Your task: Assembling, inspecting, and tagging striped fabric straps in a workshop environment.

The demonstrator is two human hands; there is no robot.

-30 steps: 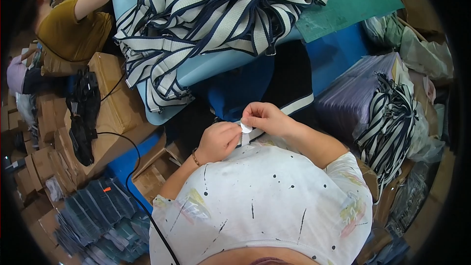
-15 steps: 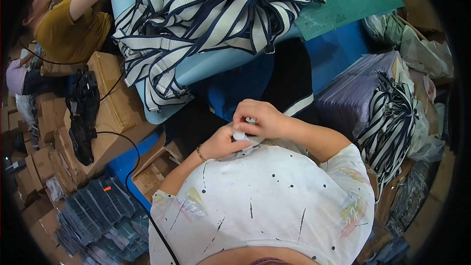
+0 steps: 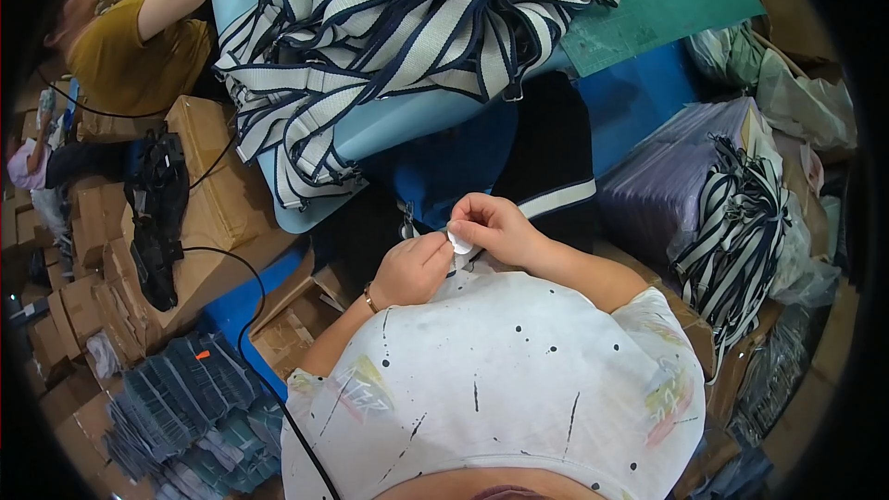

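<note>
Close to my shirt front, my two hands meet. The right hand (image 3: 500, 230) pinches a small white, roundish piece (image 3: 460, 243) between thumb and finger. My left hand (image 3: 412, 268) is curled closed right beside it, back of the hand upward; what its fingers grip is hidden. A white strap with navy edges (image 3: 561, 199) lies across my dark trouser leg and runs in behind my right hand. Just beyond the left hand shows a small metal clip (image 3: 407, 218). A large heap of the same striped straps (image 3: 398, 28) covers the light blue table ahead.
A green cutting mat (image 3: 662, 0) lies at the table's right. Another bundle of striped straps (image 3: 736, 231) sits by a purple-wrapped stack (image 3: 662, 176). At left are a cardboard box (image 3: 213, 176), black cabled gear (image 3: 157, 213), denim stacks (image 3: 185, 398) and a person in mustard (image 3: 139, 56).
My left hand has turned over, its thumb no longer showing. The white piece now sits at my right fingertips. The strap on my leg and the metal clip show more.
</note>
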